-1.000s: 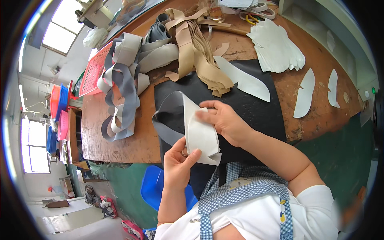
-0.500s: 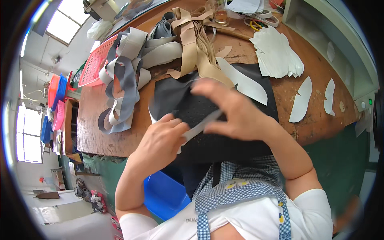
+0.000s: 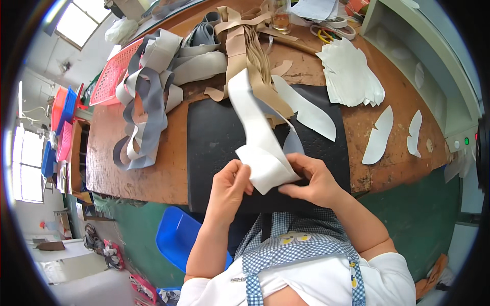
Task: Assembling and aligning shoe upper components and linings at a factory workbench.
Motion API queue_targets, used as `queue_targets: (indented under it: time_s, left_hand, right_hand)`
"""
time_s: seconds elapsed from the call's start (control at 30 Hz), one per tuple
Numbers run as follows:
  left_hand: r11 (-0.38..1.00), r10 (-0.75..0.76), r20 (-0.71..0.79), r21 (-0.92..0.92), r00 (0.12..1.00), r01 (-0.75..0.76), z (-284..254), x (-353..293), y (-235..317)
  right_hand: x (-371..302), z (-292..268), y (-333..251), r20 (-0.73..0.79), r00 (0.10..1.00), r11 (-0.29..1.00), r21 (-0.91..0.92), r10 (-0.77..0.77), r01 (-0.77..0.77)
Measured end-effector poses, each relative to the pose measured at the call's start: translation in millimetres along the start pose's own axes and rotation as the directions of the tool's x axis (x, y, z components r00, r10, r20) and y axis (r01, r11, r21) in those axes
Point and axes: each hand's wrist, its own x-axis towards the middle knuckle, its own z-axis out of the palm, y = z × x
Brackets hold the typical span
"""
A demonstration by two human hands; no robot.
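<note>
Over a black mat [image 3: 209,148] I hold a curved strip of material [image 3: 263,122], white on one face and grey on the other. Its near end folds over itself, and the far part reaches up beside a bundle of tan strips [image 3: 258,58]. My left hand [image 3: 229,186] is closed, with thumb and fingers pinching the fold's left edge. On the other side, my right hand [image 3: 316,181] grips the fold's right edge between thumb and fingers. A white curved cut piece [image 3: 306,109] lies on the mat's far right part.
Grey-and-white looped strips [image 3: 148,112] lie at left beside a pink basket [image 3: 115,74]. On the right are stacked white pieces [image 3: 352,74] and two notched white pieces [image 3: 378,135]. A glass [image 3: 280,23] stands far back; a blue chair [image 3: 176,234] is below the table edge.
My right hand has come down and inward from above the mat, its spread fingers now closed on the strip. The strip has swung up, showing its white face. The view has shifted slightly.
</note>
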Motion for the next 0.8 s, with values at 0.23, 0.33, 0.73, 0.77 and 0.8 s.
queue_targets:
  time_s: [0.23,0.33,0.73,0.77,0.8]
  left_hand:
    - [0.927,0.242,-0.042,0.304,0.969,-0.218,32,-6,0]
    - [0.681,0.576,-0.047,0.580,0.816,-0.447,39,-9,4]
    - [0.978,0.207,-0.074,0.046,0.975,-0.204,48,1,32]
    - [0.973,0.142,-0.027,-0.180,0.989,-0.145,44,8,29]
    - [0.958,0.103,0.047,-0.275,0.994,-0.087,44,8,33]
  right_hand:
    - [17,-9,2,-0.172,0.956,0.942,0.278,0.239,-0.185]
    - [22,-16,9,-0.207,0.957,0.979,0.049,0.206,-0.200]
    - [16,-25,-9,0.153,0.931,0.721,0.595,0.332,-0.355]
    - [7,-23,0,0.152,0.933,0.723,0.595,0.328,-0.351]
    - [-4,-14,-6,0.054,0.968,0.884,0.397,0.245,-0.246]
